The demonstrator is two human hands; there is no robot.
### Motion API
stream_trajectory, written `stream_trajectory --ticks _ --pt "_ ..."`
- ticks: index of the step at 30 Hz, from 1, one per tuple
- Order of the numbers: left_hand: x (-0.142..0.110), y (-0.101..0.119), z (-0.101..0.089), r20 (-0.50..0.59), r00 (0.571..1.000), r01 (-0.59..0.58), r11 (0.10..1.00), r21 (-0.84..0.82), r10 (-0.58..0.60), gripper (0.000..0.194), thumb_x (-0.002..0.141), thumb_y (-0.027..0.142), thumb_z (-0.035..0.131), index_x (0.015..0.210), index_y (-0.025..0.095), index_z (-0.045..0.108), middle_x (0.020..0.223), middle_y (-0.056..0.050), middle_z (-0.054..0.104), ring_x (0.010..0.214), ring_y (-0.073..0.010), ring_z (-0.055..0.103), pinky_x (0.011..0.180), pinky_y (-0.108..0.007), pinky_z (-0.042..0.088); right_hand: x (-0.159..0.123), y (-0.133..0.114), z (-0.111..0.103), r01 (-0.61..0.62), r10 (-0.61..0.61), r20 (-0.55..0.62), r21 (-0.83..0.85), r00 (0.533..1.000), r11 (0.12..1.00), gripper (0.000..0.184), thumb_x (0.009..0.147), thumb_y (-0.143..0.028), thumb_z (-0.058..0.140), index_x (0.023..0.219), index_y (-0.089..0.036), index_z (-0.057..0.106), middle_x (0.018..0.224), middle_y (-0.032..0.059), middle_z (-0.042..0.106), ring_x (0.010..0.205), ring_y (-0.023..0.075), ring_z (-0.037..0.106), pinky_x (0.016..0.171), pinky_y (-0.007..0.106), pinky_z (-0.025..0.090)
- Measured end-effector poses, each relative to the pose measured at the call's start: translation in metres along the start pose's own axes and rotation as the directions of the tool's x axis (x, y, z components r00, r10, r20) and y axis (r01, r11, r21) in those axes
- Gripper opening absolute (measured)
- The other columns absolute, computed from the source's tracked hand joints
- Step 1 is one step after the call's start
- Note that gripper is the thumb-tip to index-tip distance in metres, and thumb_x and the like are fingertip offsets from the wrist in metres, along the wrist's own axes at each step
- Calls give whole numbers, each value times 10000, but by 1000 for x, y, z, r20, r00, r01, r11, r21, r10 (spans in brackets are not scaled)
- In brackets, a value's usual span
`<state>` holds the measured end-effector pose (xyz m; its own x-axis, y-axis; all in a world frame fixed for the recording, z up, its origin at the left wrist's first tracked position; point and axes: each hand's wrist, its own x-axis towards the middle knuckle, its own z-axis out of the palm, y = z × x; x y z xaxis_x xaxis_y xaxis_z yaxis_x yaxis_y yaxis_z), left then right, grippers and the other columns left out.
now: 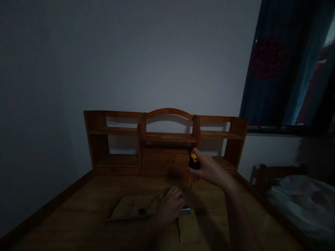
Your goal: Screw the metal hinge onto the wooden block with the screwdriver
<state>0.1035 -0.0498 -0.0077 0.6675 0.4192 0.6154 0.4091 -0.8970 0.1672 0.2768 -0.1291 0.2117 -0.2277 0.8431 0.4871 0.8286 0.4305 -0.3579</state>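
A screwdriver (192,177) with a yellow and black handle stands nearly upright in my right hand (206,168), whose fingers wrap round the handle. Its thin shaft points down toward a small shiny metal piece (185,211). That piece rests at the top end of a narrow brownish strip (188,228) on the desk. Just left of the metal piece, my left hand (171,202) is lowered with its fingers curled together. What its fingertips grip is hidden in the dim light. I cannot tell whether the screwdriver's tip touches the metal piece.
A wooden shelf unit (169,137) stands at the back of the desk (78,212). Left of my hands lies a flat brownish sheet (125,205) with a small dark object (142,211) on it. A whitish plastic bag (300,198) sits beyond the desk's right edge, below a dark curtain (272,94).
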Motion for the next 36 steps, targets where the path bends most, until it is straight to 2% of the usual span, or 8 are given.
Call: stream_trajectory --ticks 4,7,11,18,26,36 --pt "3 6 -8 87 985 -156 986 67 150 122 942 211 560 930 205 681 953 -33 607 982 -197 515 963 -365 412 10 16 18 -25 25 59 -5 998 1000 271 804 -301 622 986 -230 434 733 -17 578 660 161 573 562 235 348" --pt "4 6 -11 95 979 -188 979 74 181 141 951 211 545 967 204 684 952 -35 611 996 -195 512 985 -362 408 14 23 21 -16 13 121 21 993 1000 285 799 -298 621 1017 -225 453 736 -14 588 643 153 578 544 232 357" --pt "2 1 -7 95 984 -153 988 23 150 193 977 245 507 1035 230 691 945 -36 619 985 -196 522 964 -373 418 16 29 19 -9 -2 177 57 984 998 274 802 -320 619 1005 -218 465 765 2 608 644 150 593 535 234 373" --pt "0 -2 -5 107 991 -72 995 -69 79 230 993 267 482 962 229 706 921 -29 627 975 -190 526 969 -361 405 16 35 16 -43 36 190 32 981 999 272 784 -323 635 941 -226 434 744 -10 623 610 136 594 511 221 357" --pt "-1 -5 -2 101 992 -65 993 -95 75 235 990 319 498 952 220 707 939 -27 638 980 -184 523 946 -344 409 16 33 18 -26 28 194 -11 981 1000 290 771 -325 651 955 -224 450 723 -9 612 612 142 586 497 219 342" --pt "-1 -7 -3 129 989 -59 992 -116 74 224 988 293 503 941 222 709 959 -19 657 1004 -179 535 1029 -361 375 17 26 18 -39 38 223 -1 974 999 275 791 -348 642 960 -214 471 714 0 623 603 140 583 524 229 328"
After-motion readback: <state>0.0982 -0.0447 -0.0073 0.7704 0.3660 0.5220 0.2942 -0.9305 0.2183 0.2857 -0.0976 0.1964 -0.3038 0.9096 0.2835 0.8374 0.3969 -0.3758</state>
